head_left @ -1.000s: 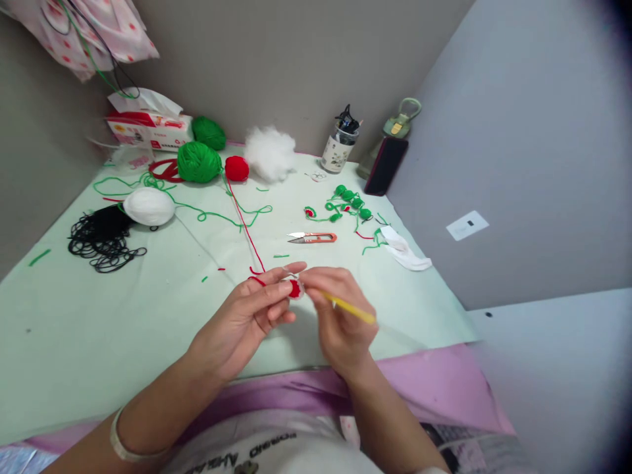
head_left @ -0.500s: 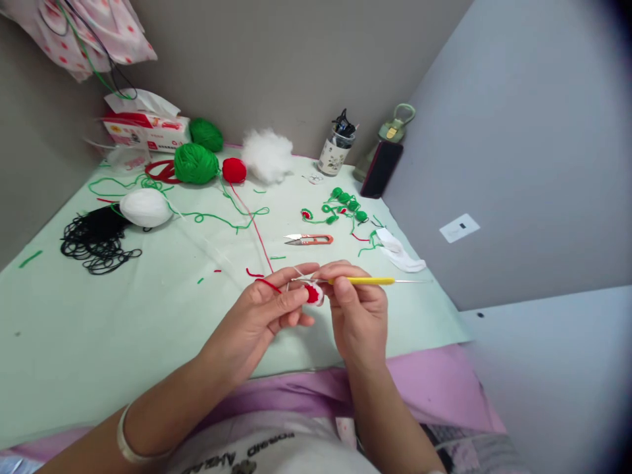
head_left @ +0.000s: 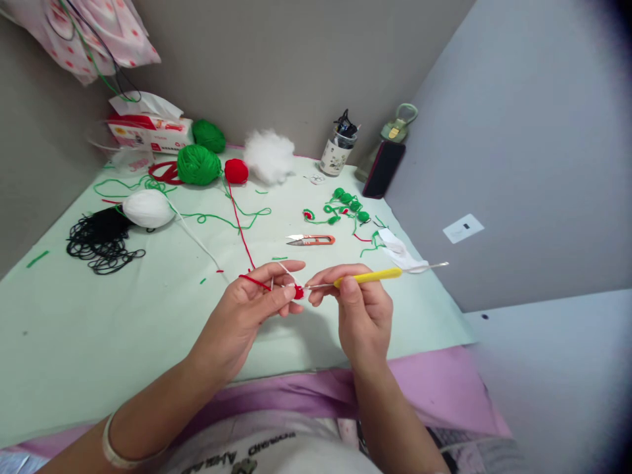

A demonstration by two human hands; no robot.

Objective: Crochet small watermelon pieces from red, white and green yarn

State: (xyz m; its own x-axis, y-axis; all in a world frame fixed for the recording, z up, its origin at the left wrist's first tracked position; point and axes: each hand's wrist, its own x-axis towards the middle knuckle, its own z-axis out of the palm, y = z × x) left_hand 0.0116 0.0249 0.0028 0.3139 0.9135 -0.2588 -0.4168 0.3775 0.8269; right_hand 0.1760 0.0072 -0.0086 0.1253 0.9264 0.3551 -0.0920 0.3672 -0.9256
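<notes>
Between the thumb and fingers of my left hand [head_left: 257, 299] is a small red and white crochet piece [head_left: 299, 291], mostly covered by the fingertips. White yarn and a red strand run over the left fingers. My right hand [head_left: 363, 303] is closed around the yellow handle of a crochet hook [head_left: 378, 275]. The hook's thin metal shaft points left and its tip meets the piece; the exact stitch is too small to make out. From the red yarn ball [head_left: 236, 172] and the white yarn ball [head_left: 148, 209], strands lead toward my left hand.
Orange thread snips [head_left: 311, 240] lie beyond my hands. Green crocheted bits [head_left: 354, 206] are to the right, near a phone [head_left: 384, 170] leaning on a bottle. Green yarn balls [head_left: 199, 164], white stuffing [head_left: 269, 157], black yarn [head_left: 101, 240] and a tissue pack [head_left: 168, 135] stand farther back and left.
My hands have moved apart a little, the left one shifting left with the crochet piece. The hook has tilted, its right end now higher. The camera view has shifted slightly.
</notes>
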